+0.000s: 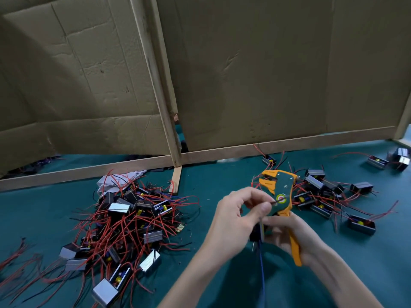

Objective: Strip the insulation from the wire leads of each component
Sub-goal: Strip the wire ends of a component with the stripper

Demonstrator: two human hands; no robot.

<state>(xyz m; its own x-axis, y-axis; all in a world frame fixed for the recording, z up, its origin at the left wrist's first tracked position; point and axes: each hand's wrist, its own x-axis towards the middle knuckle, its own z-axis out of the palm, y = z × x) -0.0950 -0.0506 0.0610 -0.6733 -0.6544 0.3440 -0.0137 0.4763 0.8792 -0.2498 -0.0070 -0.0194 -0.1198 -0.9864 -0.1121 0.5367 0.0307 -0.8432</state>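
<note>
Fingers (262,207) of the left hand (233,216) pinch a thin dark wire lead (273,202) near its end, with the tip just in front of the round dial on the wire stripper (281,187). As far as we can see, it is not in the jaws yet. The right hand (289,234) is curled round the stripper's orange handles, tool head pointing up and away, jaws apparently parted. The component (256,233) we take the lead to belong to hangs dark between the two hands, mostly hidden, and a blue wire (262,276) dangles from it toward us. Further out on the green surface (211,181), a big tangled pile (124,218) of components with red leads lies to the left. A looser group (322,194) lies to the right behind the tool, with a few strays (378,162) far right. The lead ends are too small to show whether they are bare. We judge this mid-batch: one lead about to be stripped, many components left, and we cannot tell which heap is done. A cardboard screen (244,74) stands behind.
</note>
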